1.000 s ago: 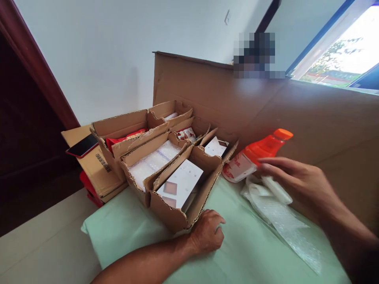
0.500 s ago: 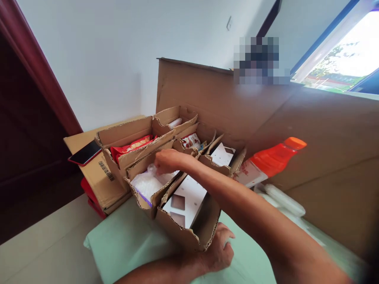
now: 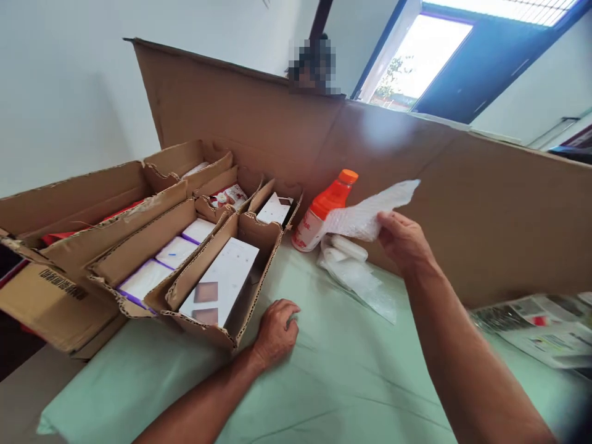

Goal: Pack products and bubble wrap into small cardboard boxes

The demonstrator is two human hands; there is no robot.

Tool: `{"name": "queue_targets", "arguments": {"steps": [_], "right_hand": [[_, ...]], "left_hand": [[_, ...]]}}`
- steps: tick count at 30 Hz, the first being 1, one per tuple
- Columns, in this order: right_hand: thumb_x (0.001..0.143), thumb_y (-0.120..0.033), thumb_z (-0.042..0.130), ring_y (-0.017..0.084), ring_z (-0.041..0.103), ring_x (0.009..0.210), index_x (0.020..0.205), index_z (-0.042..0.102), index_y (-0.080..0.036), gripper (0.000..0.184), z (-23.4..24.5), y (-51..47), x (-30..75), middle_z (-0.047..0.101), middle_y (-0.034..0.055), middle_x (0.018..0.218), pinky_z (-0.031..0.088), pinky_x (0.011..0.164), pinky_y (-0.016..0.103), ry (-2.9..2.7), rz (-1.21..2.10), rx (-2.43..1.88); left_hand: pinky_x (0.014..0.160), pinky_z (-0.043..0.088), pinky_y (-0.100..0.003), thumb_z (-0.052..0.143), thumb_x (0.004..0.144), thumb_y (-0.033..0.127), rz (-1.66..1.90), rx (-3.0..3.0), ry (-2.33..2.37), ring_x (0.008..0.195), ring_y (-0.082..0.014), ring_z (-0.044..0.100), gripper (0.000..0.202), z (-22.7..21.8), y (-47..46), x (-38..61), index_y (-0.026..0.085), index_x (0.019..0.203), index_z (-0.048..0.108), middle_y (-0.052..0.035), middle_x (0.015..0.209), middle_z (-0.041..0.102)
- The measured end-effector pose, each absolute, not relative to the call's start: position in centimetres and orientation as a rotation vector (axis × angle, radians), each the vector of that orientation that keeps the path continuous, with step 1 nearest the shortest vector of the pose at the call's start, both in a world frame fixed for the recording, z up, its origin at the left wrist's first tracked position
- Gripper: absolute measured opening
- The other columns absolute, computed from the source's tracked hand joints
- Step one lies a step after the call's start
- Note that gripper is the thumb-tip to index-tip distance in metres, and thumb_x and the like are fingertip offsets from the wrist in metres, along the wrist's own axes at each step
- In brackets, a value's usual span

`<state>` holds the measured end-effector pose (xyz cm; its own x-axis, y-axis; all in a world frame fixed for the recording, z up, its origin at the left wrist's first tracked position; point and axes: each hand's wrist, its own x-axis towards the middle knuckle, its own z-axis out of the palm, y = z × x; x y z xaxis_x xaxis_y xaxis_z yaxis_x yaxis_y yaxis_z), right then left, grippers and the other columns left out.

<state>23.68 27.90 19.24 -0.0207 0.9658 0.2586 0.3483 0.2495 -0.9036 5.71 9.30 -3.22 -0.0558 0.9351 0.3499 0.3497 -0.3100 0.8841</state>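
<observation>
My right hand (image 3: pixel 401 238) is raised over the table, pinching a sheet of bubble wrap (image 3: pixel 370 213) that hangs out to the left in front of the orange bottle (image 3: pixel 324 209). My left hand (image 3: pixel 276 330) rests curled on the green tablecloth (image 3: pixel 333 382), against the front corner of the nearest cardboard box (image 3: pixel 217 290). That box holds white flat packs with brown squares. The box beside it (image 3: pixel 157 265) shows several white packs with purple edges, now uncovered.
More open cardboard boxes (image 3: pixel 83 203) sit at the left, some with red packets. A tall cardboard sheet (image 3: pixel 462 197) stands along the back. Loose bubble wrap (image 3: pixel 356 274) lies by the bottle. Newspapers (image 3: pixel 536 324) lie at the right. A person's blurred head shows behind the cardboard.
My right hand went into the second box, lifted the bubble wrap off the packs and carried it right, toward the bottle. The camera swung right. My left hand stayed put.
</observation>
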Motion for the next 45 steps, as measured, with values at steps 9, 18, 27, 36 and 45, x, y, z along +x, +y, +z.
{"name": "queue_targets", "arguments": {"steps": [9, 18, 27, 36, 45], "right_hand": [[0.069, -0.029, 0.065, 0.033, 0.061, 0.103, 0.074, 0.059, -0.021, 0.011, 12.8, 29.9, 29.4, 0.068, 0.0151, 0.094, 0.042, 0.094, 0.049, -1.503, 0.253, -1.832], [0.074, -0.015, 0.037, 0.028, 0.061, 0.114, 0.131, 0.048, -0.013, 0.058, 14.8, 30.2, 31.3, 0.054, 0.0205, 0.132, 0.048, 0.097, 0.045, -1.275, -0.18, -1.646], [0.067, -0.045, 0.065, 0.035, 0.071, 0.088, 0.068, 0.071, -0.03, 0.016, 8.7, 26.4, 26.4, 0.077, 0.0086, 0.093, 0.055, 0.078, 0.05, -2.203, 0.161, -1.588], [0.085, -0.049, 0.055, 0.034, 0.07, 0.09, 0.09, 0.074, -0.035, 0.025, 18.7, 24.4, 17.1, 0.077, 0.0052, 0.099, 0.052, 0.086, 0.055, -2.33, -0.012, -1.109], [0.068, -0.021, 0.074, 0.014, 0.062, 0.063, 0.063, 0.072, -0.018, 0.006, 22.5, 29.0, -7.4, 0.067, -0.003, 0.057, 0.045, 0.065, 0.024, -2.441, 0.493, -0.835]], "left_hand": [[0.092, 0.052, -0.036, 0.052, 0.071, 0.004, 1.358, 1.729, 1.443, 0.1, -0.0226, 0.066, 0.036, -3.1, 9.2, 5.7, 0.018, 0.099, 0.069, -0.0084, 0.103, 0.072], [0.09, 0.053, -0.036, 0.052, 0.07, 0.003, 1.374, 1.699, 1.433, 0.098, -0.0228, 0.066, 0.036, -3.0, 9.3, 5.7, 0.018, 0.098, 0.069, -0.0079, 0.102, 0.072], [0.092, 0.052, -0.038, 0.052, 0.07, 0.004, 1.337, 1.71, 1.439, 0.099, -0.0238, 0.065, 0.036, -2.8, 9.4, 5.8, 0.017, 0.098, 0.07, -0.0088, 0.102, 0.071], [0.092, 0.052, -0.04, 0.054, 0.067, 0.004, 1.346, 1.703, 1.422, 0.097, -0.0249, 0.065, 0.035, -3.2, 10.1, 6.2, 0.014, 0.096, 0.07, -0.011, 0.099, 0.072], [0.096, 0.05, -0.042, 0.056, 0.068, 0.006, 1.336, 1.676, 1.403, 0.1, -0.0255, 0.063, 0.036, -4.4, 10.5, 6.4, 0.02, 0.1, 0.066, -0.0093, 0.103, 0.069]]}}
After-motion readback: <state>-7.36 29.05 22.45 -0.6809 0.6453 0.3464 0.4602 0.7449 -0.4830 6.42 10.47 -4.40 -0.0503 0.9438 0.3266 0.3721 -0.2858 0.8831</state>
